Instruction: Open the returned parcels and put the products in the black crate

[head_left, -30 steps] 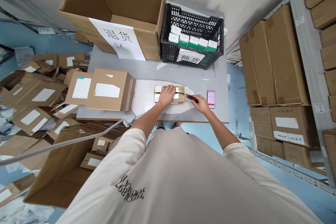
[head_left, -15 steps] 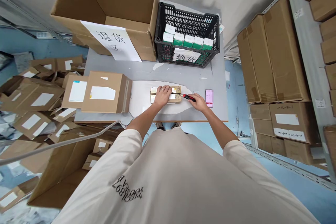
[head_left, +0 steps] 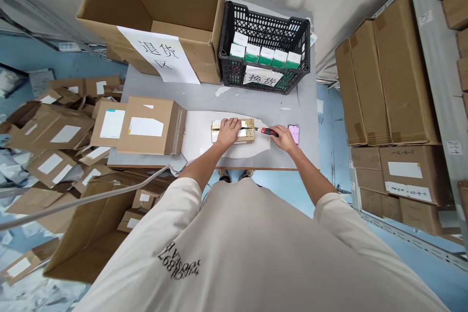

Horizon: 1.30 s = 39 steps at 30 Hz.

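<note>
A small flat cardboard parcel (head_left: 247, 130) lies on the grey table (head_left: 256, 105), in front of me. My left hand (head_left: 228, 131) presses flat on top of it, fingers spread. My right hand (head_left: 283, 139) is closed round a red and black utility knife (head_left: 268, 131), whose tip points left at the parcel's right end. A pink phone (head_left: 294, 134) lies just right of that hand.
Two brown shipping boxes (head_left: 146, 126) sit on the table's left. At the back stand a large open carton with a paper sign (head_left: 157, 14) and a black crate (head_left: 266, 56) holding green and white boxes. Loose parcels pile up on the left floor; shelves of cartons stand right.
My right hand with the knife has drawn a little to the right, away from the parcel's end. The left hand stays pressed on the parcel.
</note>
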Each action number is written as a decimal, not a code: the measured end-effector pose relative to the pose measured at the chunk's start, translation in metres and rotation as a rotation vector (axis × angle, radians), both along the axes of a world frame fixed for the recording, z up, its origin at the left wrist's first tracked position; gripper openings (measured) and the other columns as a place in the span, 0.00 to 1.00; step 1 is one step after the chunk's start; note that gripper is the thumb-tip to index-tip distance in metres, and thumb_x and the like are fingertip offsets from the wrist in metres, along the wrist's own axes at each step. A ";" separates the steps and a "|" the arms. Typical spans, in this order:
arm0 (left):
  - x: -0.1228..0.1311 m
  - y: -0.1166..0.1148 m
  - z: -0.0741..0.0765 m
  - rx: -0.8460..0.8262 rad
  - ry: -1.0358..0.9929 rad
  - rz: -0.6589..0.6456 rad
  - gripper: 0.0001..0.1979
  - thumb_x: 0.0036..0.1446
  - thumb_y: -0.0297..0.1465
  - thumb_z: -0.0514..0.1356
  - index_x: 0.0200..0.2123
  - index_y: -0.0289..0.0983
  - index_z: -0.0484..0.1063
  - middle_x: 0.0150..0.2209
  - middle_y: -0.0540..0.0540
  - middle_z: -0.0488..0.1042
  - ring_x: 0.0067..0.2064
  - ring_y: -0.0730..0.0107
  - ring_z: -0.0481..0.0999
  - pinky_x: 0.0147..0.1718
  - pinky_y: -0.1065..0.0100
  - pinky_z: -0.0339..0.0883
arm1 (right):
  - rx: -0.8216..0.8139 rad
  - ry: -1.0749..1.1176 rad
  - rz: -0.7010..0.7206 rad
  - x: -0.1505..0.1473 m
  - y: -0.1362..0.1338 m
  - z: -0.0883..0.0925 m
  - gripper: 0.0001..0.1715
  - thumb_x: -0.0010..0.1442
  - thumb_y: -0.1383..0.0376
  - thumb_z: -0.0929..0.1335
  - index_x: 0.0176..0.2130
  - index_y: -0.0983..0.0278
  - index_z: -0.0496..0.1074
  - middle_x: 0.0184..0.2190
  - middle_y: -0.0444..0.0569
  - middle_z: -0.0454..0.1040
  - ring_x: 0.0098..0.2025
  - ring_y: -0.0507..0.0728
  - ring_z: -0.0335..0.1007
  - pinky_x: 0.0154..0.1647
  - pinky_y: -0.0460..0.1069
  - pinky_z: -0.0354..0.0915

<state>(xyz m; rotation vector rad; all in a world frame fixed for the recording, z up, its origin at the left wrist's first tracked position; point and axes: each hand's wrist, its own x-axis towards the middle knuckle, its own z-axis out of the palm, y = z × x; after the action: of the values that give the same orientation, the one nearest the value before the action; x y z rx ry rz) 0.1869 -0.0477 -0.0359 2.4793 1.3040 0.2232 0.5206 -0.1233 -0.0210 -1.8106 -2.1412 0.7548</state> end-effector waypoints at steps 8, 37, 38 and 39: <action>0.002 -0.005 -0.004 0.011 -0.022 0.020 0.29 0.73 0.22 0.49 0.72 0.36 0.73 0.72 0.27 0.76 0.74 0.42 0.71 0.70 0.38 0.58 | -0.035 0.065 0.049 0.005 0.008 0.006 0.25 0.77 0.51 0.70 0.67 0.56 0.81 0.60 0.58 0.83 0.60 0.73 0.78 0.66 0.66 0.73; -0.010 -0.009 0.001 -0.041 -0.052 -0.039 0.27 0.74 0.25 0.49 0.71 0.36 0.73 0.71 0.25 0.75 0.72 0.40 0.72 0.68 0.40 0.58 | 0.049 0.153 -0.030 -0.014 -0.012 -0.017 0.31 0.79 0.43 0.66 0.66 0.55 0.82 0.59 0.60 0.84 0.61 0.73 0.78 0.65 0.69 0.74; -0.010 -0.009 0.002 -0.045 -0.049 -0.037 0.27 0.74 0.25 0.49 0.71 0.36 0.73 0.71 0.25 0.75 0.72 0.40 0.72 0.68 0.40 0.57 | 0.049 0.183 -0.034 -0.013 -0.011 -0.018 0.31 0.79 0.41 0.66 0.66 0.54 0.82 0.58 0.59 0.84 0.60 0.73 0.78 0.65 0.69 0.74; -0.010 -0.009 0.002 -0.051 -0.046 -0.034 0.27 0.74 0.25 0.48 0.70 0.36 0.74 0.71 0.25 0.75 0.72 0.39 0.72 0.68 0.40 0.57 | 0.049 0.209 -0.039 -0.012 -0.011 -0.019 0.32 0.79 0.39 0.66 0.65 0.54 0.83 0.58 0.59 0.84 0.60 0.73 0.79 0.65 0.70 0.75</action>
<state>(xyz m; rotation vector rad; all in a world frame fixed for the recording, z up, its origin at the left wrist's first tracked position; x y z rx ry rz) 0.1774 -0.0566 -0.0338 2.4369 1.2335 0.2339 0.5086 -0.1341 -0.0400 -1.6640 -1.9682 0.8352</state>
